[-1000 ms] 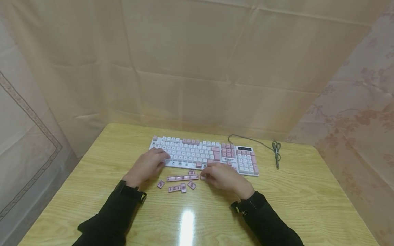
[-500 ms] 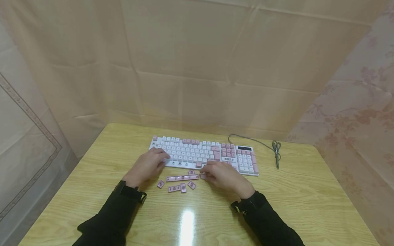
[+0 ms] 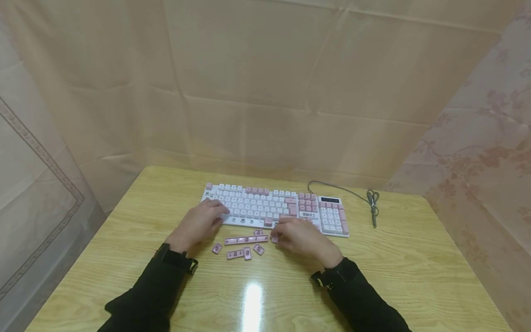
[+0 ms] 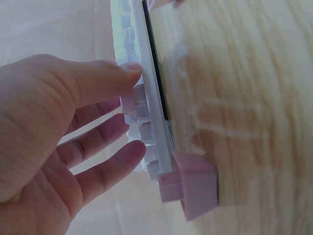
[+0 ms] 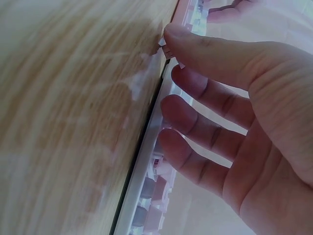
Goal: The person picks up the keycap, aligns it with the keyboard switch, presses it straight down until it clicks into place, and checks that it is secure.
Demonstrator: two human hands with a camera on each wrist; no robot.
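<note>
My left hand (image 3: 200, 225) rests at the left end of a white and pink keyboard (image 3: 253, 201), fingers over the keys. In the left wrist view its thumb (image 4: 112, 78) touches the keyboard's near side, the other fingers loosely spread. My right hand (image 3: 299, 236) is low at the keyboard's front edge, right of the middle. Its thumb and index finger pinch a small pink keycap (image 3: 274, 240), partly hidden by the thumb in the right wrist view. Beside it lies a long pink spacebar (image 3: 246, 240), upside down. Bare switches (image 3: 242, 221) show in the keyboard's bottom row.
Several loose pink keycaps lie in front of the keyboard, among them one at left (image 3: 217, 248) and one at right (image 3: 259, 249). A bundled grey cable (image 3: 372, 203) lies on the wooden table (image 3: 398, 272) at right. A beige cloth (image 3: 249, 92) hangs behind.
The right fingertips and the small keycap have shifted slightly to the right, and more of the keycap shows. The spacebar has moved a touch to the right. The left hand stays put.
</note>
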